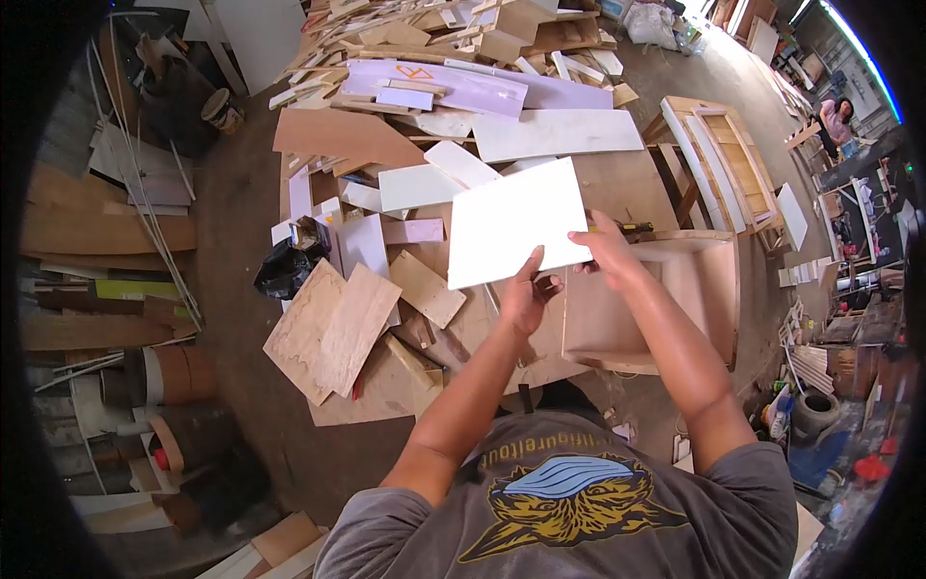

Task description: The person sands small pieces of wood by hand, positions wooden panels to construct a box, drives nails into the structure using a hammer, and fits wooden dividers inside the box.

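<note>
Both my hands hold a white rectangular board [516, 227] above the workbench [540, 338]. My left hand [528, 292] grips its lower edge, thumb on top and fingers partly beneath. At the lower right corner, my right hand [608, 253] closes round the edge with the thumb on the face. An open wooden box [651, 309] lies under my right forearm. To the left of my left hand are two light wood panels [333, 333], one overlapping the other, and a smaller board with holes [427, 289].
A heap of offcuts [415, 53] covers the bench's far end. A black plastic bag [287, 268] sits at its left edge. Framed panels [723, 164] lean at the right. A person [835, 125] is far off at upper right. Sheets and rolls [178, 376] line the left side.
</note>
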A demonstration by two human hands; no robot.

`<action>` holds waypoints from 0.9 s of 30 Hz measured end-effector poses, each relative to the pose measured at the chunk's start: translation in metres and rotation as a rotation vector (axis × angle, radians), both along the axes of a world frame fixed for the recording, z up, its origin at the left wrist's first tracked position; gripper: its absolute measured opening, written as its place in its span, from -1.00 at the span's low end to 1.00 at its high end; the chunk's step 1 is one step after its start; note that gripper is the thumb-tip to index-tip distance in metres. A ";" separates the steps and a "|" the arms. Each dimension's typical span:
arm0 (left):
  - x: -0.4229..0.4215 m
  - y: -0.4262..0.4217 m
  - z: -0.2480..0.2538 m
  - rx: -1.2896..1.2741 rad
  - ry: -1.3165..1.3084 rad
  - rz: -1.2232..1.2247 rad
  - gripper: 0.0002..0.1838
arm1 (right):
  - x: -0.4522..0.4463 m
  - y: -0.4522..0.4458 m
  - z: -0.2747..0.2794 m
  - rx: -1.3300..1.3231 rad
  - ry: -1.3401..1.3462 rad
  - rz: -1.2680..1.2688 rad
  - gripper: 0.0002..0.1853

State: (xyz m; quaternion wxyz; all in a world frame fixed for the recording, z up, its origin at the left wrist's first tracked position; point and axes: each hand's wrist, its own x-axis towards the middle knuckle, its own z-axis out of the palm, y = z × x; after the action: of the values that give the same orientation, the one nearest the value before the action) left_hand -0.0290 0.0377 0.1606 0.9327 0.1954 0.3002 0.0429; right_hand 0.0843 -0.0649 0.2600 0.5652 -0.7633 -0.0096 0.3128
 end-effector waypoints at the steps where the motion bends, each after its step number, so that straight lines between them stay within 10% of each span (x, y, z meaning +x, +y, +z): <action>1: -0.003 0.007 -0.009 0.099 0.002 -0.031 -0.53 | 0.009 0.003 -0.013 0.074 0.037 0.069 -0.52; 4: -0.030 0.033 -0.044 0.360 -0.205 -0.040 -0.44 | 0.025 0.023 -0.042 0.252 0.091 0.099 -0.61; 9: -0.084 0.026 -0.146 1.392 0.601 -0.511 -0.26 | 0.050 0.093 -0.073 0.431 0.215 -0.052 -0.52; 18: -0.087 -0.008 -0.147 1.470 0.714 -1.077 -0.27 | 0.068 0.172 -0.162 0.445 0.413 0.020 -0.41; 27: -0.110 0.011 -0.198 1.464 0.551 -0.957 -0.34 | -0.004 0.124 -0.266 -0.117 0.435 -0.028 -0.50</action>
State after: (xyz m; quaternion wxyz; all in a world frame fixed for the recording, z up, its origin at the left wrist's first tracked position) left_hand -0.1386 0.0485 -0.0375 0.3897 0.8444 0.2970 -0.2165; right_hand 0.0804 0.0596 -0.0057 0.5131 -0.7093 0.1415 0.4622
